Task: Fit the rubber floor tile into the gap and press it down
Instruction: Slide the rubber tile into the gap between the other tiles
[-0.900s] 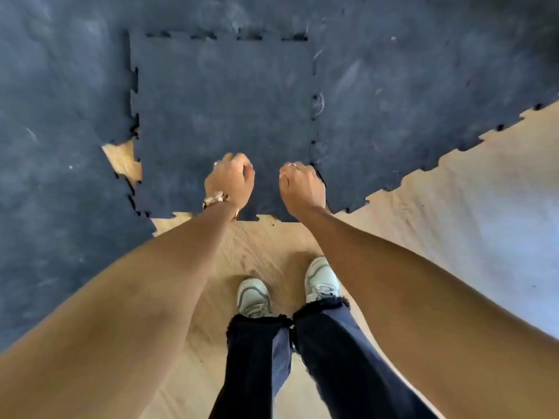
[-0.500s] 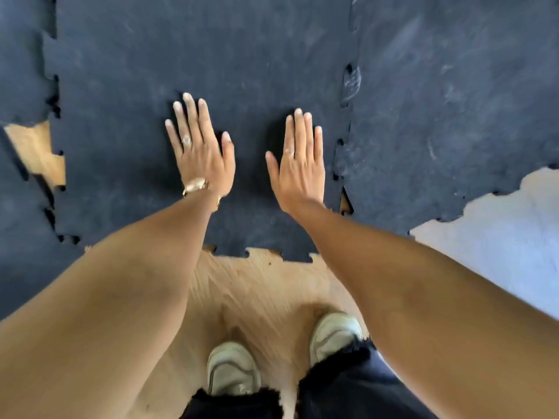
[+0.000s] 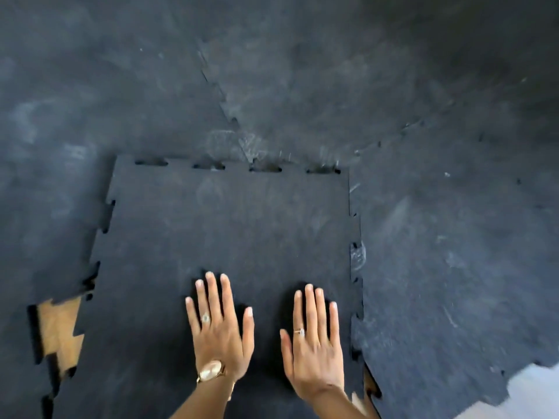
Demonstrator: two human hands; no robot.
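A dark rubber floor tile (image 3: pixel 230 231) with jigsaw edges lies in the gap among the laid dark tiles. Its far edge shows several open slots and its left edge sits slightly skewed, leaving a wedge of bare wooden subfloor (image 3: pixel 59 328) exposed at the lower left. My left hand (image 3: pixel 219 328), with a ring and a gold watch, lies flat on the tile's near part, fingers spread. My right hand (image 3: pixel 313 343), also ringed, lies flat beside it near the tile's right seam. Neither hand holds anything.
Laid rubber tiles (image 3: pixel 438 237) surround the loose one on the left, far and right sides. A sliver of wood (image 3: pixel 370 388) shows at the right seam near my wrist. Pale bare floor (image 3: pixel 532 394) appears at the lower right corner.
My fists opened into flat palms on the tile. The view tilted forward, so my feet and the near wooden floor dropped out of sight and more of the far tiles shows.
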